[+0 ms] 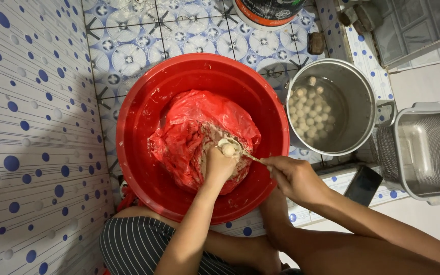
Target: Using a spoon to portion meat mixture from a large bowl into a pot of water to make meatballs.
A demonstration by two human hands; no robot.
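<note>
Left hand (pixel 219 164) clenched around pale paste, squeezing out a round ball (pixel 228 149); right hand (pixel 292 175) fingers grasping a thin metal spoon (pixel 244 154) above the round red plastic basin (pixel 133 127).

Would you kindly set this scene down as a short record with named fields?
Setting: tiled floor beside a dotted tiled wall
Left hand: squeezes pale paste, a ball emerging at the top
Right hand: holds a spoon against the ball
Paste source: red plastic bag lying in a red basin
Finished balls: many pale balls in water in a metal pot
Nearby: metal strainer basket, dark phone, bucket at the top edge
</note>
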